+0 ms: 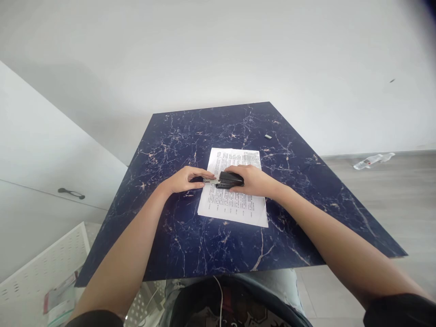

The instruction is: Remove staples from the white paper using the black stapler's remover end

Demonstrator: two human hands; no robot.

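Note:
A black stapler (231, 179) lies over printed sheets of paper (235, 211), its metal part sticking out to the left. My right hand (254, 179) is wrapped round the black body from the right. My left hand (187, 179) is closed at the metal end (210, 181), with the thumb below and the fingers above it. The stapler's right end is hidden by my right hand. The paper is covered with lines of text and lies slightly askew on the dark blue marbled table (204, 254).
A small grey strip (268, 136) sits near the table's far right side. White cabinet doors with a dark handle (71, 193) stand on the left, above a white perforated basket (44, 259). On the floor at right lies a clear plastic bottle (373, 161). A white wall is behind the table.

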